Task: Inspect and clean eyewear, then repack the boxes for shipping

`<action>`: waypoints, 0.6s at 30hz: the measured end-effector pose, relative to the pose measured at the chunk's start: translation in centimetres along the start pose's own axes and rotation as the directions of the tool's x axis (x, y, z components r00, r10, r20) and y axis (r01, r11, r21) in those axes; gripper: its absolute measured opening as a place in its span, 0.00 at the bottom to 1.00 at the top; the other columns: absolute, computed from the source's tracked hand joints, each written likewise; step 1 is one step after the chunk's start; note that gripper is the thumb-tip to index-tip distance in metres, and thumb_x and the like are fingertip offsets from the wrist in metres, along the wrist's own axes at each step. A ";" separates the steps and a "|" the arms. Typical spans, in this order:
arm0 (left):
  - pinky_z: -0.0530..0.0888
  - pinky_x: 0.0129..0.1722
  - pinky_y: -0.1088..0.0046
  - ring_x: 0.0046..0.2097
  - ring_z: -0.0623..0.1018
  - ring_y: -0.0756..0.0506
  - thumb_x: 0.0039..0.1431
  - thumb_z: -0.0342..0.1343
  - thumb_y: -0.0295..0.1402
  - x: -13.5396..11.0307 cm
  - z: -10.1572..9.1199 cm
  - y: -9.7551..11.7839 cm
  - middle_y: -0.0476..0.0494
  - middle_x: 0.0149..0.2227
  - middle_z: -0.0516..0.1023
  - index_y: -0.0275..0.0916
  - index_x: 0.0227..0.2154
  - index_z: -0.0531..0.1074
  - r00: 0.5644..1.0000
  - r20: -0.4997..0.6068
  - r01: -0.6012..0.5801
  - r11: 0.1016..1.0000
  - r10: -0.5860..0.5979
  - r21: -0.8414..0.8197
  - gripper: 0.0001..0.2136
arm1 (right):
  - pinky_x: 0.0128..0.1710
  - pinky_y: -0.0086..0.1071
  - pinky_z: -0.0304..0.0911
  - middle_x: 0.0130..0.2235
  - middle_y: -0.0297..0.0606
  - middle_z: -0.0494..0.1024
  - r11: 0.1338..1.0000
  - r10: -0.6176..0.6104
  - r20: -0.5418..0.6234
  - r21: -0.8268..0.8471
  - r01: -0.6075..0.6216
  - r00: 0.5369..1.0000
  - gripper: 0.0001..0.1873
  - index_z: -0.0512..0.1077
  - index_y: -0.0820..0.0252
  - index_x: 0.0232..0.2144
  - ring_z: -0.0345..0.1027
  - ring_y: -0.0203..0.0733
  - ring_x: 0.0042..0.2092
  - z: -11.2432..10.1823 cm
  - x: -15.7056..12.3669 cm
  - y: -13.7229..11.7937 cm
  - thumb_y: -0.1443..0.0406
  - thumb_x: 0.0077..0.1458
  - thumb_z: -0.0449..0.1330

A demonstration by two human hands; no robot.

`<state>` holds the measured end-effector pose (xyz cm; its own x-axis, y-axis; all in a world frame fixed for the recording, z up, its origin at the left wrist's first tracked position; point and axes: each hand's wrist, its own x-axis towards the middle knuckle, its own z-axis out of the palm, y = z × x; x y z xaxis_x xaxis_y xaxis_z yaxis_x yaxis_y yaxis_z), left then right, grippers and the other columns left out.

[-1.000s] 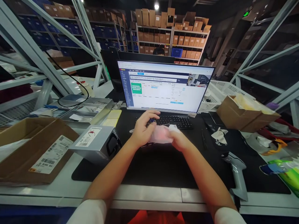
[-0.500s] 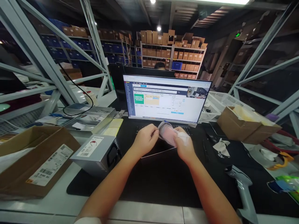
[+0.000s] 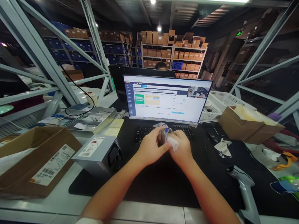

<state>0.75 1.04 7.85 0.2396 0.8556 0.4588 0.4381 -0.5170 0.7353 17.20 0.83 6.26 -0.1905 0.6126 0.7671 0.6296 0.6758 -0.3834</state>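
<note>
The left hand (image 3: 150, 147) and the right hand (image 3: 181, 149) meet over the black desk mat (image 3: 163, 180), just in front of the keyboard (image 3: 144, 132). Both are closed together on a small crumpled clear plastic bag (image 3: 164, 132), which shows a pinkish tint and a blue mark at its top; the left fingers wrap it from the left side, and the right fingers pinch it from the right together with a scrap of white paper (image 3: 173, 142). The bag is held above the mat, not resting on it.

Behind the keyboard stands a lit monitor (image 3: 167, 98) showing a form page. To the left of the hands a grey boxed device (image 3: 98, 152) lies at the mat's edge, and further left sits an open cardboard box (image 3: 35, 158) with a shipping label. A metal tray (image 3: 92, 116) lies behind the device. On the right, a grey barcode scanner (image 3: 245, 189) rests on the mat, with a second open cardboard box (image 3: 247, 124) near a white basket (image 3: 219, 101). Shelves of cartons (image 3: 171, 53) fill the background.
</note>
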 end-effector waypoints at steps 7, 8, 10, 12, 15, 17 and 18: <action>0.68 0.33 0.72 0.34 0.75 0.45 0.49 0.68 0.46 0.9 -0.2 -0.8 0.48 0.33 0.78 0.41 0.47 0.76 0.966 0.173 0.210 0.974 -0.193 -0.085 0.24 | 0.34 0.37 0.56 0.31 0.39 0.69 0.997 0.056 0.094 -0.055 -0.051 0.994 0.09 0.69 0.58 0.25 0.61 0.43 0.33 1.7 -0.6 0.3 0.68 0.58 0.55; 0.68 0.33 0.72 0.34 0.75 0.45 0.48 0.68 0.45 1.0 -0.2 -1.1 0.48 0.34 0.79 0.40 0.43 0.77 0.956 0.215 0.226 0.968 -0.198 -0.113 0.21 | 0.34 0.38 0.56 0.30 0.38 0.69 0.997 0.054 0.101 -0.055 -0.049 0.993 0.09 0.68 0.58 0.26 0.61 0.43 0.33 1.7 -0.6 0.3 0.69 0.58 0.55; 0.67 0.31 0.73 0.33 0.73 0.47 0.50 0.66 0.43 1.4 -0.3 -1.7 0.49 0.32 0.77 0.38 0.33 0.76 0.931 0.307 0.260 0.948 -0.196 -0.185 0.14 | 0.34 0.38 0.57 0.29 0.36 0.68 0.997 0.071 0.122 0.005 -0.073 0.990 0.08 0.67 0.57 0.25 0.61 0.43 0.33 1.6 -0.4 0.1 0.70 0.56 0.56; 0.64 0.29 0.74 0.30 0.71 0.49 0.53 0.63 0.40 1.6 -0.6 -2.3 0.51 0.28 0.74 0.36 0.28 0.73 0.915 0.361 0.285 0.922 -0.181 -0.261 0.11 | 0.36 0.37 0.60 0.31 0.35 0.70 0.986 0.098 0.182 0.115 -0.120 0.978 0.03 0.70 0.57 0.29 0.64 0.43 0.35 1.1 -0.2 -0.3 0.69 0.54 0.60; 0.65 0.29 0.75 0.28 0.71 0.50 0.52 0.60 0.34 1.9 -1.1 -2.6 0.51 0.26 0.72 0.35 0.27 0.73 0.921 0.344 0.308 0.879 -0.181 -0.364 0.06 | 0.45 0.39 0.64 0.43 0.38 0.74 0.947 0.094 0.287 0.270 -0.175 0.953 0.14 0.74 0.55 0.45 0.69 0.44 0.44 0.2 0.1 -0.6 0.66 0.55 0.63; 0.67 0.29 0.75 0.28 0.72 0.50 0.49 0.60 0.32 2.0 -1.2 -2.5 0.50 0.26 0.73 0.35 0.28 0.74 0.928 0.316 0.332 0.824 -0.198 -0.458 0.05 | 0.47 0.39 0.65 0.45 0.38 0.75 0.921 0.124 0.272 0.327 -0.213 0.954 0.14 0.74 0.53 0.47 0.70 0.44 0.46 -0.1 0.1 -0.6 0.66 0.58 0.61; 0.68 0.29 0.75 0.27 0.73 0.50 0.48 0.60 0.31 2.0 -1.1 -2.3 0.49 0.25 0.74 0.35 0.28 0.74 0.933 0.292 0.339 0.791 -0.212 -0.509 0.05 | 0.46 0.38 0.65 0.44 0.37 0.75 0.911 0.163 0.235 0.337 -0.238 0.958 0.11 0.74 0.53 0.45 0.70 0.43 0.45 -0.1 0.0 -0.5 0.66 0.59 0.60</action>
<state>-0.73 3.96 7.62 0.3834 0.9148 0.1267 -0.0128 -0.1319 0.9912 16.97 0.42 6.54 -0.2572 0.7935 0.5516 0.3652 0.6083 -0.7047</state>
